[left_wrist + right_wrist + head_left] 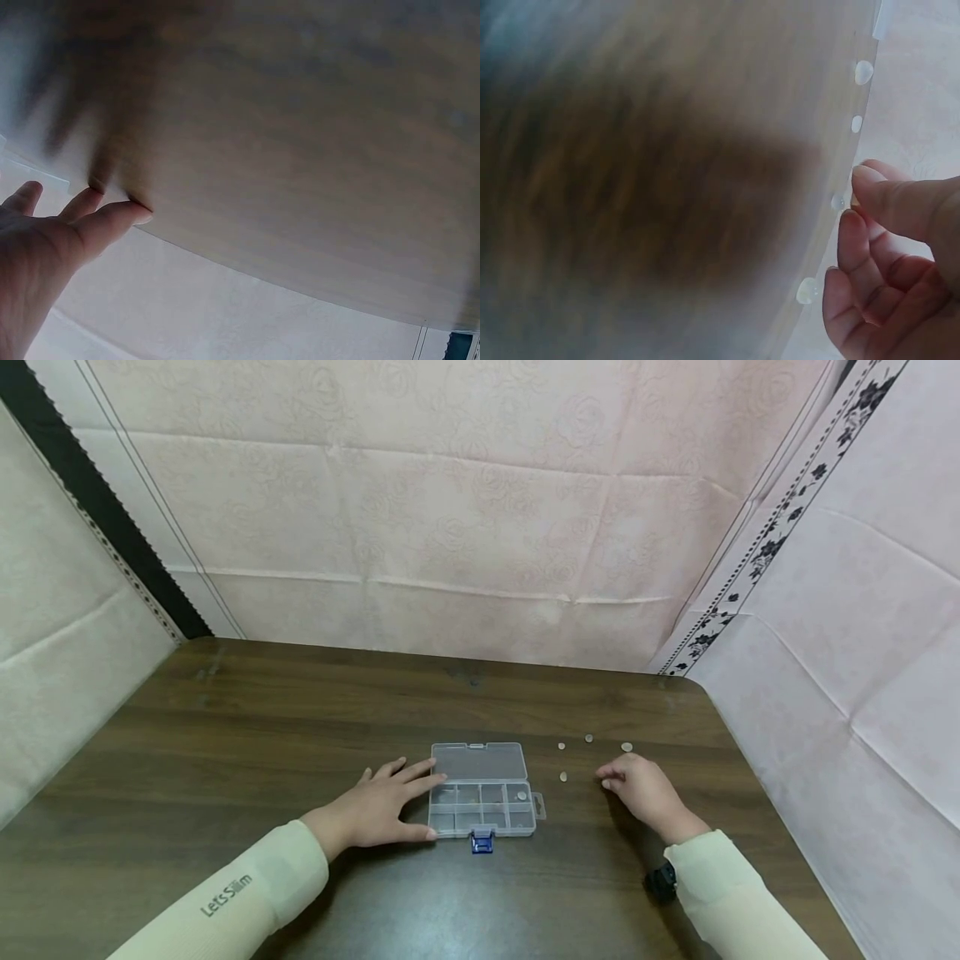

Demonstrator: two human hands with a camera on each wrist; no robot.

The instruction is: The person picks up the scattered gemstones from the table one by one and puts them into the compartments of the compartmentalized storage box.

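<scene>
Currently the left hand point(375, 810) lies flat with straight fingers against the left side of a clear compartment box point(482, 808), whose lid point(478, 761) is folded back away from the person; it braces the box and grips nothing. One small round disc point(522, 795) sits in the upper-right compartment. Four more discs lie loose on the wooden table point(262, 735) right of the box, the nearest one point(563, 776) between the box and the right hand point(643, 789). That hand rests with fingers loosely curled; in the right wrist view the fingertips point(866, 180) look just beside a disc, and I cannot tell if anything is pinched.

Judgement: discs are thin and flat, so a fingernail edge or sliding one toward the table edge would likely lift it cleanly. Keep the bracing hand steady.
</scene>
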